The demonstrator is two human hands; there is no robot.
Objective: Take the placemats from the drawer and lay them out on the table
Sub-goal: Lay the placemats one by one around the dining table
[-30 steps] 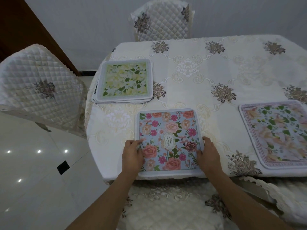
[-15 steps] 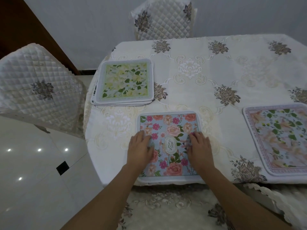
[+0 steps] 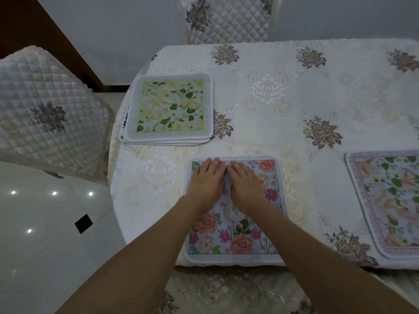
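Cream embroidered cloth covers the table (image 3: 283,123), with quilted chair covers around it and a glossy white tiled floor to the left. Both forearms reach out from the near edge and converge over the blue rose-print placemat (image 3: 240,236), which lies flat at the table's near edge. The left hand (image 3: 207,181) and the right hand (image 3: 246,183) lie palm-down side by side on the far half of this mat, nearly touching along their inner edges, fingers straight and together, gripping nothing. Their fingertips reach almost to the mat's far border. Just beyond the fingertips is bare cloth; farther out and to the left of the left hand's fingers sits a stack of placemats (image 3: 169,105), its top mat printed with yellow-green flowers, the lower mats' edges fanning out at the near left corner. Well off to the right of the right hand's fingers lies a pink-bordered floral placemat (image 3: 390,200), flat at the near edge and cut off by the frame. Both wrists are nearly straight.
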